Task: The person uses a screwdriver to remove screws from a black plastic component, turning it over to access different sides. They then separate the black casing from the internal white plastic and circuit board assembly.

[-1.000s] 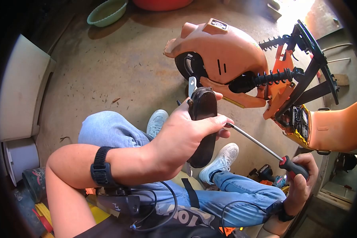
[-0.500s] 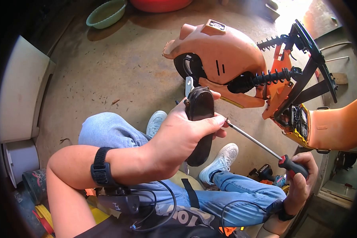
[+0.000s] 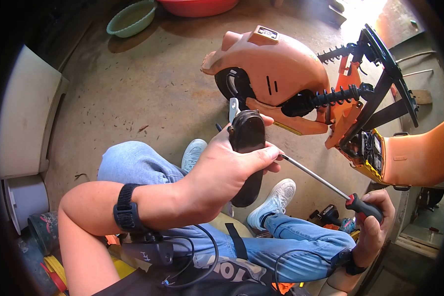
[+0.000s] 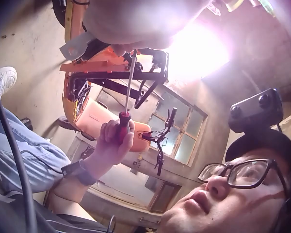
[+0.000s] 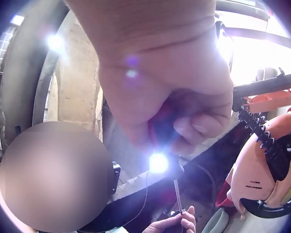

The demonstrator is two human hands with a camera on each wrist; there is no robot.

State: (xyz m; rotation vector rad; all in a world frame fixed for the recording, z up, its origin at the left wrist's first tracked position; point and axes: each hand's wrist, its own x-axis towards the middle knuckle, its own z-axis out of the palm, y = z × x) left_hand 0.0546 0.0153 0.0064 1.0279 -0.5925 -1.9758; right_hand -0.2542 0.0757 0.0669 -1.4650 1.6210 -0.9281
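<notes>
Head view: the left hand [image 3: 222,172] is wrapped round the middle of one black oblong plastic part [image 3: 246,130], held up over the knees, with a metal bracket [image 3: 233,107] at its top end. One screwdriver [image 3: 315,176] comes in from the right, its tip at the left fingertips. The right hand [image 3: 375,222] is clenched round its red-and-black handle. I'd judge the part to be stiff, light and rather smooth, so safest gripped round its waist. Beyond lie an orange body shell [image 3: 281,69], one green basin [image 3: 131,17] and one red basin [image 3: 197,5].

Left wrist view: the right hand [image 4: 109,145] grasps the handle, shaft pointing up towards the bracket.

Right wrist view: the right fist fills the frame and glare hides the handle
</notes>
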